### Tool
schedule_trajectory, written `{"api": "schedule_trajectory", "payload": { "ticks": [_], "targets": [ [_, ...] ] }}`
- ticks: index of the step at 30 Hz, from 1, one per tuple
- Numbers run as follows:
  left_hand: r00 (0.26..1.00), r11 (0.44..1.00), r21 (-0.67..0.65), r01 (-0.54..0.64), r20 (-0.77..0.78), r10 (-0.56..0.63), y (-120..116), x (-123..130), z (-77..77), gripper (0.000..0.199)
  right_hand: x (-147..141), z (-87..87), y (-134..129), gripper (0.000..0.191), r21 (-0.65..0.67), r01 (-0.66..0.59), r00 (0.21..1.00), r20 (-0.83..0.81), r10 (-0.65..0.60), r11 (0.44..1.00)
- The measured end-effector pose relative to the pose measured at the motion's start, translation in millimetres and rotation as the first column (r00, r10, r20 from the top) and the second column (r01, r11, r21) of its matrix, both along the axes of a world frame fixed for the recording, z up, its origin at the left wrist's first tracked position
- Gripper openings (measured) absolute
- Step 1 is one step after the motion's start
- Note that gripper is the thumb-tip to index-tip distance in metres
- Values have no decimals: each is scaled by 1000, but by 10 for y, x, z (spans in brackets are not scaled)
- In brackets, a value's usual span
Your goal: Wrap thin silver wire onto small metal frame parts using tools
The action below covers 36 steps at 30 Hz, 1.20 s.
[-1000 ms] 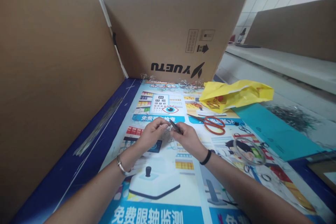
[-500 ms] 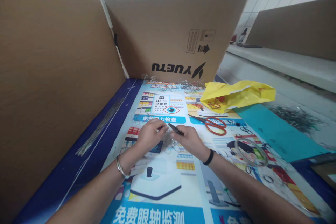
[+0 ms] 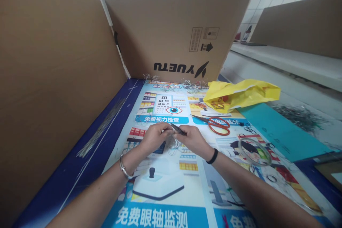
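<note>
Dark tool (image 3: 178,129) gripped by right hand (image 3: 194,140) | grip of left hand (image 3: 154,137) cannot be told | wire tangle (image 3: 175,142) apparently mid-work | straight wires (image 3: 102,128) apparently unused

"yuetu" stands upside down on the cardboard panel (image 3: 160,28), below an arrow (image 3: 207,47) and print (image 3: 196,39) too small to read. the printed sheet (image 3: 192,185) says "免费视力检查" under its eye chart (image 3: 162,104), then "免费眼轴监测" and a cut-off "免费".
</note>
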<state>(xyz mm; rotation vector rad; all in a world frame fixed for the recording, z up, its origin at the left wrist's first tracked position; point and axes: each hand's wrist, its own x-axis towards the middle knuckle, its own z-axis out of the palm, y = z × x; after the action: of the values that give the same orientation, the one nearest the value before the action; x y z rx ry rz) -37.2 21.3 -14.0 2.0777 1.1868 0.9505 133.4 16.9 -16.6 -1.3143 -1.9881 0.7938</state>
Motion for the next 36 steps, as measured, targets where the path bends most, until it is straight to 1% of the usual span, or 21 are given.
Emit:
{"api": "schedule_trajectory", "payload": {
  "ticks": [1, 3, 6, 9, 12, 15, 18, 20, 25, 27, 31, 36],
  "targets": [
    [1000, 1000, -6, 5, -15, -5, -1, -4, -5, 14, -1, -1, -3, 22, -2, 2, 1000, -3, -2, 1000],
    [997, 1000, 22, -22, -70, 24, -9, -5, -13, 15, -6, -13, -7, 21, -3, 5, 1000, -14, -5, 1000],
    [979, 986, 136, -94, -166, 117, -26, 3, -28, 16, -15, -44, -6, 21, 9, 32, 999, -23, -31, 999],
    [960, 967, 218, -131, -216, 178, -40, 12, -49, 15, -27, -70, -8, 23, 36, 82, 997, 8, -83, 996],
    [946, 955, 241, -174, -228, 230, -56, 20, -60, 13, -41, -86, -28, 23, 34, 109, 994, 24, -109, 994],
    [935, 951, 238, -196, -247, 254, -78, 33, -59, 13, -55, -101, -67, 19, 25, 137, 990, 10, -138, 990],
    [931, 953, 230, -196, -261, 255, -86, 40, -55, 13, -61, -109, -99, 16, 26, 170, 985, 10, -171, 985],
    [935, 960, 213, -179, -268, 234, -75, 31, -51, 13, -59, -105, -106, 16, 24, 164, 986, 9, -165, 986],
    [956, 986, 160, -41, -281, 85, -33, -20, -35, 15, -37, -73, -79, 22, 17, 101, 994, 30, -101, 995],
    [949, 988, 154, -9, -310, 57, -30, -32, -24, 16, -24, -76, -63, 22, 3, 79, 997, 16, -79, 997],
    [925, 984, 177, -29, -369, 93, -46, -31, -5, 18, -3, -126, -39, 15, 0, 38, 998, -49, -38, 999],
    [904, 976, 203, -85, -395, 161, -64, -17, 2, 19, 1, -163, -30, 18, 30, 70, 992, -111, -66, 997]
  ]
}}
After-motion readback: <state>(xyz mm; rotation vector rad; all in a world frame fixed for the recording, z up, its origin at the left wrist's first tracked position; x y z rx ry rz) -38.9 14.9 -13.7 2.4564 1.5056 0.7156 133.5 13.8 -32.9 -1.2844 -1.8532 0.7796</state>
